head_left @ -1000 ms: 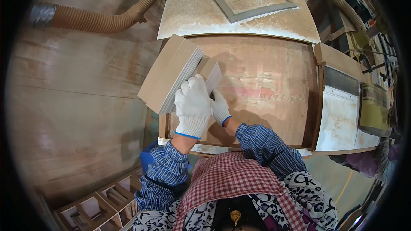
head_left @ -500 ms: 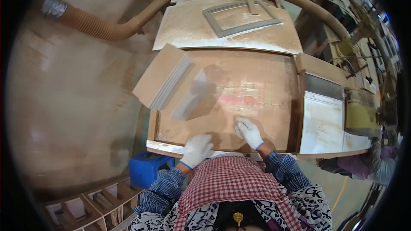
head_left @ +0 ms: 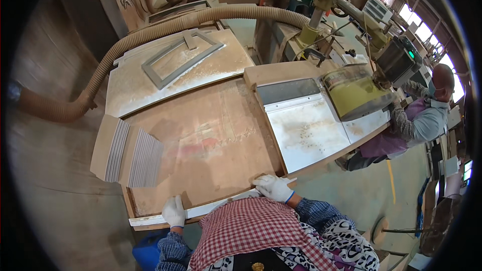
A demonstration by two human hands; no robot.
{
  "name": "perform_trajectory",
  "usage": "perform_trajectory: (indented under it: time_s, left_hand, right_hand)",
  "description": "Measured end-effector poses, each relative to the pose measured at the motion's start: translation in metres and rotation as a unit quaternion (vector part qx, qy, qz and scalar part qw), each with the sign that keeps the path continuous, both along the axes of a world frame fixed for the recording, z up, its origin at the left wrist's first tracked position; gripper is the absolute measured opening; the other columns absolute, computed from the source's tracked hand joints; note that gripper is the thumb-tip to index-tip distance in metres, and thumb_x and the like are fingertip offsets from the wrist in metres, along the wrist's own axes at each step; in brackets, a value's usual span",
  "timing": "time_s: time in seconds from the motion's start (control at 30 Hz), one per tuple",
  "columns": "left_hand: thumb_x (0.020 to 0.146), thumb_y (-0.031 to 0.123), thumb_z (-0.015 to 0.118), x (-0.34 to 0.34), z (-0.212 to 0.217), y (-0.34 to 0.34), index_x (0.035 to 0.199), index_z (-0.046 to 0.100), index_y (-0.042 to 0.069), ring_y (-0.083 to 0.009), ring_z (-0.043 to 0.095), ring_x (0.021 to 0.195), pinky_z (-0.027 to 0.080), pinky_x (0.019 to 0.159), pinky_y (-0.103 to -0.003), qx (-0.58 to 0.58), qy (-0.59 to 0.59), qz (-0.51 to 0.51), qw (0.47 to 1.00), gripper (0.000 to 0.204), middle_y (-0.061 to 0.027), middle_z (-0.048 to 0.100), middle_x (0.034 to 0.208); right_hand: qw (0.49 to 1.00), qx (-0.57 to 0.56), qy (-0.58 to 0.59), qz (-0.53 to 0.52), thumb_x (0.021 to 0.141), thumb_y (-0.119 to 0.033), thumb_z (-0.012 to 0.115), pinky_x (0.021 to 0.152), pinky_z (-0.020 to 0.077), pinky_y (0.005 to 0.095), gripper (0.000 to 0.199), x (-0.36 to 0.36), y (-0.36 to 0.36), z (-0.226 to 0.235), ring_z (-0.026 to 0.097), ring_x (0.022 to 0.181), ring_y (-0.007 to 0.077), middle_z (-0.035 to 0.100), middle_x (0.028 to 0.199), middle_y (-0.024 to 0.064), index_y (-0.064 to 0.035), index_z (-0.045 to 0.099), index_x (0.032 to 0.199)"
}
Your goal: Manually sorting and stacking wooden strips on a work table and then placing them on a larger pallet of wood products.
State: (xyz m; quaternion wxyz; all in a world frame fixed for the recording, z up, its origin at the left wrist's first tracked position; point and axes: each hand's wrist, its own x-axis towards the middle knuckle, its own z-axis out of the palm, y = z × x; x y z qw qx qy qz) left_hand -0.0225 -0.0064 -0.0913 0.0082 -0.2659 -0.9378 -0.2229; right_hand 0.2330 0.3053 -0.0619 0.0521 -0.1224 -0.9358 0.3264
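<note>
My left hand (head_left: 173, 212), in a white knit glove, rests on the white front edge strip (head_left: 150, 220) of a shallow wooden work tray (head_left: 216, 150). Its fingers lie over the strip, and nothing shows in them. Farther right along the same edge, my right hand (head_left: 273, 188), gloved alike, lies with its fingers bent loosely over the rim, holding nothing that I can see. Two stacks of thin brown boards with pale edges, a left stack (head_left: 111, 148) and a right stack (head_left: 143, 158), lean side by side at the tray's left, apart from both hands.
A grey rectangular frame (head_left: 186, 66) lies on the dusty panel (head_left: 125, 85) beyond the tray. A ribbed hose (head_left: 201, 16) curves behind it. To the right stand a white machine table (head_left: 301, 135) and a yellow-green guard (head_left: 351, 90), with a co-worker (head_left: 422, 115) beside them.
The view has swung to the right, bringing the co-worker into fuller sight. My right hand has moved from above the tray to its front edge; my left hand has shifted left along it.
</note>
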Motion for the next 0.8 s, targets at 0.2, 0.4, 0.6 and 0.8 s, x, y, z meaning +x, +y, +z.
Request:
perform_trajectory:
  time_s: [0.2, 0.4, 0.6, 0.8]
  left_hand:
    - [0.096, 0.027, 0.052, -0.003, -0.008, -0.004, 0.07, 0.061, 0.005, -0.0375, 0.059, 0.067, 0.046, 0.064, -0.048, -0.023, 0.053, -0.034, 0.998, 0.035, -0.0163, 0.062, 0.073]
    - [0.098, 0.032, 0.05, -0.003, -0.012, -0.002, 0.069, 0.061, 0.004, -0.0402, 0.059, 0.068, 0.047, 0.064, -0.049, -0.006, 0.063, 0.009, 0.998, 0.042, -0.0198, 0.061, 0.072]
    - [0.098, 0.031, 0.05, -0.006, -0.024, -0.004, 0.071, 0.062, 0.004, -0.0418, 0.059, 0.065, 0.047, 0.062, -0.05, -0.055, 0.052, 0.008, 0.997, 0.04, -0.0217, 0.06, 0.071]
    - [0.098, 0.025, 0.043, -0.016, -0.064, -0.036, 0.13, 0.058, 0.013, -0.0375, 0.064, 0.095, 0.051, 0.082, -0.048, -0.214, 0.012, -0.024, 0.976, 0.037, -0.0201, 0.066, 0.105]
  right_hand:
    - [0.995, 0.088, 0.037, 0.025, 0.092, -0.022, 0.057, 0.08, 0.0514, 0.0417, 0.024, -0.014, 0.008, -0.012, 0.063, 0.09, 0.0304, 0.064, 0.09, 0.0112, -0.0111, 0.062, 0.112]
    - [0.993, 0.113, 0.002, 0.018, 0.091, -0.02, 0.053, 0.073, 0.0528, 0.0425, 0.014, -0.02, 0.014, -0.016, 0.065, 0.081, 0.0326, 0.064, 0.085, 0.0146, -0.0086, 0.059, 0.094]
    - [0.998, 0.054, -0.01, 0.039, 0.096, -0.024, 0.049, 0.076, 0.05, 0.0468, 0.018, -0.015, 0.014, -0.018, 0.064, 0.082, 0.0358, 0.062, 0.085, 0.0172, -0.0085, 0.058, 0.094]
    - [0.997, 0.006, -0.058, 0.043, 0.098, -0.025, 0.045, 0.082, 0.0492, 0.0487, 0.023, -0.018, 0.01, -0.016, 0.063, 0.091, 0.0384, 0.064, 0.092, 0.02, -0.0065, 0.058, 0.104]
